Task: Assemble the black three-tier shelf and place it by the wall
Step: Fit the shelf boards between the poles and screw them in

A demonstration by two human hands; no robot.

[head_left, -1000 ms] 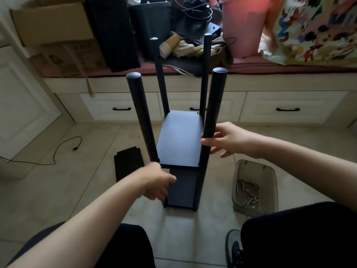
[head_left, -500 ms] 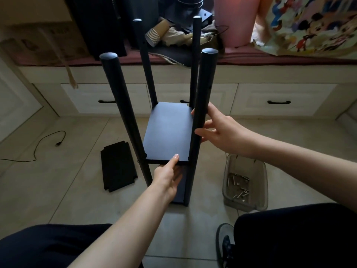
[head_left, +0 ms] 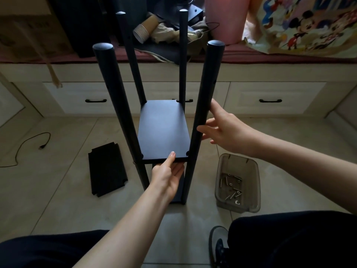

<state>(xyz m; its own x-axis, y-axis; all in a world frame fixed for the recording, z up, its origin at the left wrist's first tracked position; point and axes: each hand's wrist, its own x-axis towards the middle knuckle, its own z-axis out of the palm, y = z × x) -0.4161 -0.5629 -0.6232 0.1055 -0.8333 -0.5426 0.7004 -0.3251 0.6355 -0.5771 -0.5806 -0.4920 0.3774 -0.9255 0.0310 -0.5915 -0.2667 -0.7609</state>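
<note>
While the half-built black shelf [head_left: 164,130] stood upright on the tiled floor [head_left: 58,190] at frame centre, both hands were on it. Four round posts rose toward the upper frame; two boards were fitted, the upper one [head_left: 164,132] mid-frame, the lower one mostly hidden below it.

Left hand [head_left: 167,176]: lower centre, gripped the near edge of the upper board, thumb on top, fingers tucked under.

Right hand [head_left: 224,128]: centre right, fingers spread and straight, fingertips touching the near right post [head_left: 204,105]. Not wrapped round it.

Third board [head_left: 107,169] lay flat on the floor, left of the shelf, apart from it. Clear plastic bin [head_left: 237,182] at lower right of centre, near the shelf base, held loose screws [head_left: 231,188] and small fittings. Black cable [head_left: 29,144] trailed across the floor at far left.

Behind the shelf, white drawers [head_left: 270,97] with black handles ran across the upper frame under a bench. On the bench: stack of paper cups [head_left: 143,29] on its side, pink bin [head_left: 224,18], cartoon-print fabric [head_left: 309,24] at upper right, cardboard box [head_left: 29,35] at upper left.

Dark-trousered legs and one shoe [head_left: 218,246] filled the bottom edge.
</note>
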